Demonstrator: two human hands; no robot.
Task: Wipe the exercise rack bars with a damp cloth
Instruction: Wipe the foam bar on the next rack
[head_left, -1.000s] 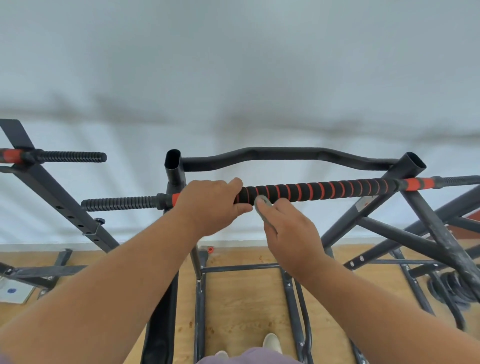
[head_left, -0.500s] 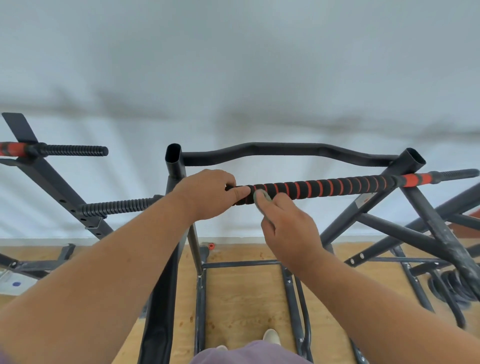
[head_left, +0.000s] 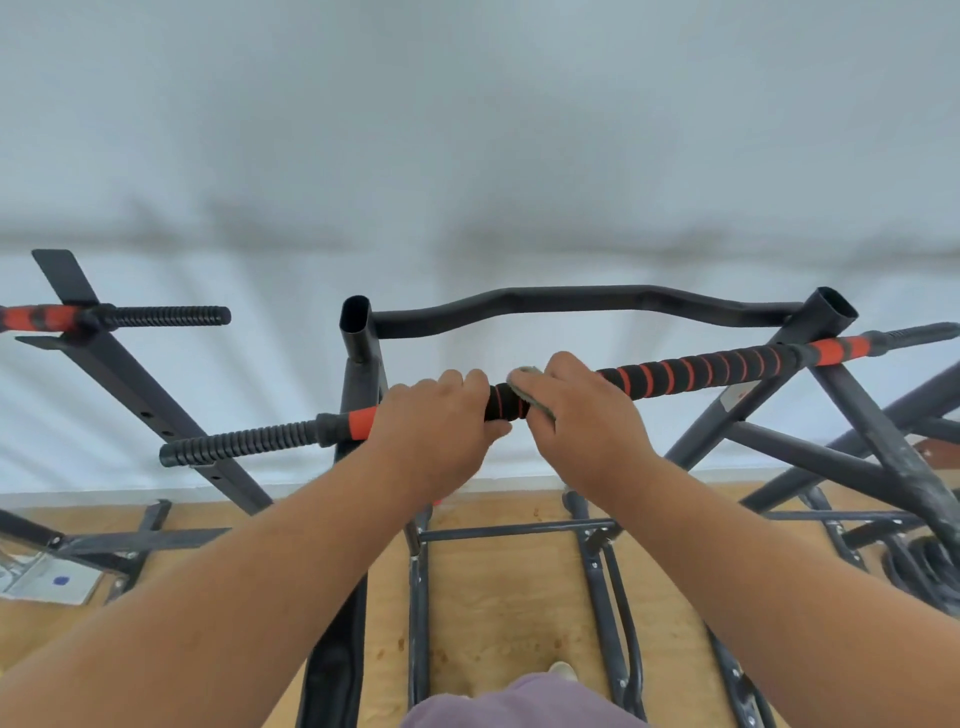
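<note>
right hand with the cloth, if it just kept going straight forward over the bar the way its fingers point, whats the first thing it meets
Probably the curved black top bar behind the striped foam bar. The right hand presses the cloth on the foam bar, fingers pointing up and away. Depth is unclear, so it might pass under and reach the white wall.

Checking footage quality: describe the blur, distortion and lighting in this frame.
Head view: wide-angle lens bows the wall and floor line; wall is soft, streaked with faint shadows; light is even, no glare; hands and striped bar stay sharp; the cloth is mostly hidden.
</note>
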